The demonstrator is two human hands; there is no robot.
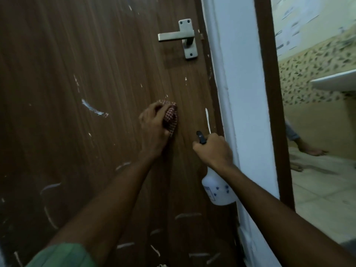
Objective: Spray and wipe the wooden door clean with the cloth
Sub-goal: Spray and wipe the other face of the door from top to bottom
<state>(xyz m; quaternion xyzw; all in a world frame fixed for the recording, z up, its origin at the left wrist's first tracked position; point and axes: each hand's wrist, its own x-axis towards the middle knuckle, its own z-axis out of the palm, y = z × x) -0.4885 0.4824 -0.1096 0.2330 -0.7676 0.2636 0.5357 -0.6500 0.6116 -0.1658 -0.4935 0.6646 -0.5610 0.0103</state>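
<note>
**A:** Where is the task's thing, and what marks it?

**B:** The wooden door (96, 74) fills the left and centre of the head view, dark brown with vertical grain. White smears and flecks are scattered across it; one long white streak (207, 120) runs near its right edge. A metal lever handle (183, 38) sits high on the right side.

**A:** State of the hands?

**B:** The left hand (153, 125) grasps a bunched red-and-white checked cloth (170, 117) and presses it against the door, below the handle and left of the long streak. The right hand (213, 150) is curled round the neck of a white spray bottle (216, 189), its black nozzle (200, 137) showing above the knuckles and pointing up and to the left, close to the door. The bottle body hangs below the wrist, just beside the door's right edge.

**A:** Surroundings?

**B:** A white wall edge (240, 93) and a dark brown frame (269, 93) stand to the right. Beyond lie a patterned tiled wall (308, 74), a white basin (335, 81) and another person's bare feet (310, 151) on the floor. A green sleeve (63, 256) covers the left upper arm.
</note>
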